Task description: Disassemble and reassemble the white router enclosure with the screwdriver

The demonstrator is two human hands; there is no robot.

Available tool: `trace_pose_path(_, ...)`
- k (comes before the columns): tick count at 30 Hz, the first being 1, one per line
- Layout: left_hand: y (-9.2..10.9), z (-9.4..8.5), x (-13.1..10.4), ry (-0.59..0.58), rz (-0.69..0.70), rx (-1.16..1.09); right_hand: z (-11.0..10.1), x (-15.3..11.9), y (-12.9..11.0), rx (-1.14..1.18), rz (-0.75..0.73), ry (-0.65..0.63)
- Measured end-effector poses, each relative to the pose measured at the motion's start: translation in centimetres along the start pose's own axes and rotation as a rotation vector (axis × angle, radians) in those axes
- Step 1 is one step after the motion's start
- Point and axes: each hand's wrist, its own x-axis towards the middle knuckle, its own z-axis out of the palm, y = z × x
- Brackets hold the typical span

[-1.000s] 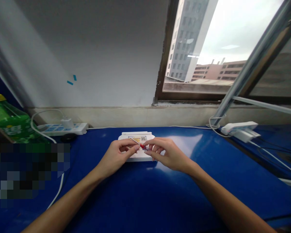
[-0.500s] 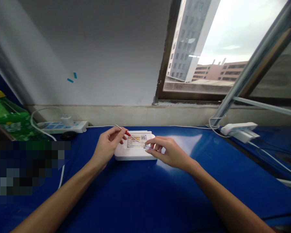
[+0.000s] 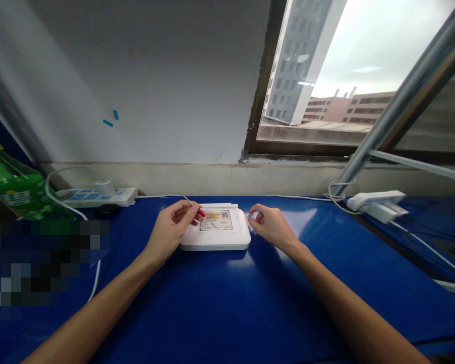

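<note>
Pinched in my left hand point(image 3: 176, 222) is a thin metal screwdriver shaft point(image 3: 210, 221) with a red collar. One end points down right over the label, the other sticks up past my fingers. Under it on the table lies a flat white case point(image 3: 216, 240) with rounded corners and a printed label point(image 3: 224, 222) bearing a QR code. My right hand point(image 3: 271, 225) is closed just off the case's right edge. Its fingertips grip a small clear plastic piece point(image 3: 251, 216), mostly hidden by the fingers.
The blue tabletop point(image 3: 212, 303) runs back to the wall. At the left are a green bottle point(image 3: 13, 187) and a power strip point(image 3: 127, 197) with a plugged-in charger and white cable. Another power strip point(image 3: 377, 199) sits at the right by a metal pole point(image 3: 364, 146).
My right hand has moved right with the clear piece, away from the shaft's tip and off the case. My left hand still holds the shaft in about the same place.
</note>
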Motion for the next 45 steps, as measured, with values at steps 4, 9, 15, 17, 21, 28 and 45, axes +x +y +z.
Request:
trace_pose_path(4, -0.2, 0.2, 0.0, -0.039, -0.021, 0.026, 1.1, 0.1, 0.5, -0.022, 0.021, -0.053)
trace_pose_path(9, -0.4, 0.1, 0.0, -0.03, -0.088, -0.025, 0.8, 0.1, 0.7, -0.037, 0.033, -0.104)
trace_pose_path(15, -0.3, 0.4, -0.1, -0.031, -0.21, -0.151, -0.4, 0.3, 0.4, -0.089, 0.025, -0.063)
trace_pose_path(17, -0.3, 0.4, -0.1, -0.045, -0.212, -0.126, -0.5, 0.2, 0.6, -0.15, -0.018, 0.008)
trace_pose_path(21, -0.4, 0.4, -0.2, -0.056, -0.218, -0.079, -0.6, -0.2, 1.2, -0.141, -0.188, 0.067)
trace_pose_path(28, -0.1, 0.6, -0.5, -0.067, -0.246, -0.099, -0.5, -1.5, -2.2, 0.081, -0.485, 0.072)
trace_pose_path(45, -0.2, -0.3, -1.2, -0.146, 0.204, 0.471, -0.2, -1.8, -3.1, 0.014, -0.634, 0.075)
